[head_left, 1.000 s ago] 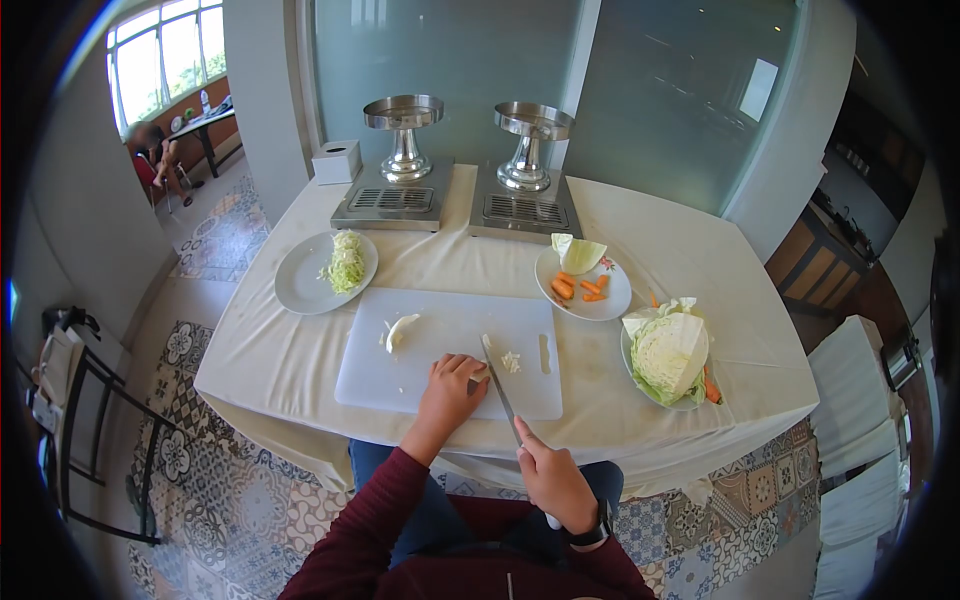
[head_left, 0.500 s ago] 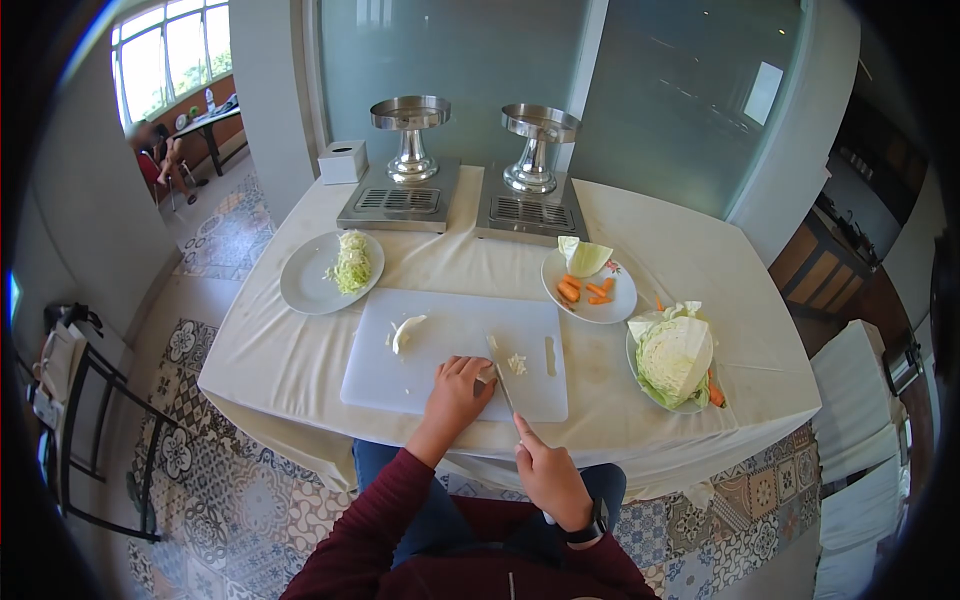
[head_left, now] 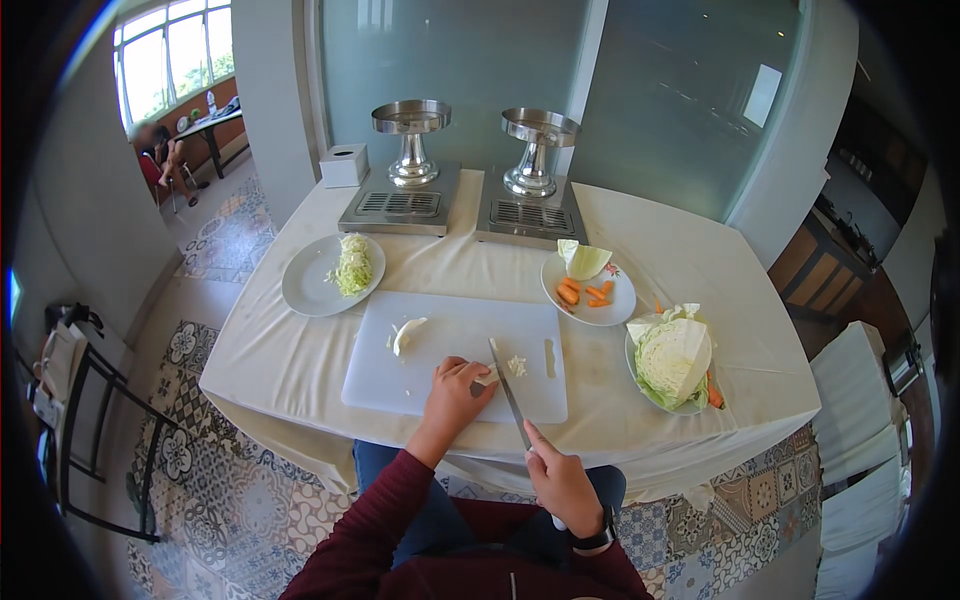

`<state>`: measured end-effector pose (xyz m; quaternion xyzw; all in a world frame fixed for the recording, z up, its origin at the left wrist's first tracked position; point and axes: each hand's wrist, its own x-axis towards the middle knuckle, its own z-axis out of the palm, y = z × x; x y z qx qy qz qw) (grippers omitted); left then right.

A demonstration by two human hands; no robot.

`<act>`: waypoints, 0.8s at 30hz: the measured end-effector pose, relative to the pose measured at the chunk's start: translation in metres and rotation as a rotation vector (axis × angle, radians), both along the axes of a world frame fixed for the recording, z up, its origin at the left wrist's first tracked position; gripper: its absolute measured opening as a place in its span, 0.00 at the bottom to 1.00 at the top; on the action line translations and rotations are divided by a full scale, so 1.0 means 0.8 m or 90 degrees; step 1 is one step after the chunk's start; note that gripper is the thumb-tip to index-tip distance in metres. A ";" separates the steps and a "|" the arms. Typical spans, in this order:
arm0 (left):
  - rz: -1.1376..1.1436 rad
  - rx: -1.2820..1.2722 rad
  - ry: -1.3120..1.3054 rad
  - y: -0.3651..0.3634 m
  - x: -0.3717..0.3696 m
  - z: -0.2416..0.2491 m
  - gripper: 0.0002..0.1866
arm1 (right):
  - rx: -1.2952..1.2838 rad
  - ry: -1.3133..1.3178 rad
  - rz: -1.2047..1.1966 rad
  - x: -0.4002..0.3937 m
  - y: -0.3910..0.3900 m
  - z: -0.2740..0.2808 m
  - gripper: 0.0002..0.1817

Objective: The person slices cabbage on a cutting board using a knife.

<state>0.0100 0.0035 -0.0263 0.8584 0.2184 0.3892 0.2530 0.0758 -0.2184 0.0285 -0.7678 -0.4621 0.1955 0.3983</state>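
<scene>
On the white cutting board (head_left: 450, 310), my left hand (head_left: 457, 393) presses down with bent fingers on a small pale cabbage piece (head_left: 489, 374), mostly covered by the fingertips. My right hand (head_left: 563, 486) grips a knife (head_left: 510, 392) by its handle. Its blade rests just right of the left fingertips, pointing away from me. Finely chopped bits (head_left: 516, 366) lie right of the blade. A curved white cabbage chunk (head_left: 407, 336) lies on the board's left half. Shredded cabbage (head_left: 351, 268) is heaped on a grey plate (head_left: 305, 285) beyond the board.
Right of the board, a plate (head_left: 622, 306) holds carrot pieces (head_left: 570, 290) and a cabbage wedge (head_left: 584, 261). Beside it, a large cut cabbage (head_left: 676, 352) sits on another plate. Two metal stands (head_left: 411, 150) and a tissue box (head_left: 344, 166) stand at the back. A person (head_left: 163, 158) sits far left.
The knife and my right hand have shifted slightly right and toward me, so the blade stands a little apart from the left fingertips. My left hand has barely moved.
</scene>
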 end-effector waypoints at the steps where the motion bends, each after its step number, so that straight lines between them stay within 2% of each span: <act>1: -0.001 0.002 -0.002 0.001 0.000 -0.001 0.11 | -0.007 -0.004 -0.004 -0.001 0.000 0.004 0.27; 24: 0.003 0.001 0.009 -0.002 0.000 0.005 0.12 | -0.012 -0.010 -0.014 -0.011 -0.001 0.014 0.27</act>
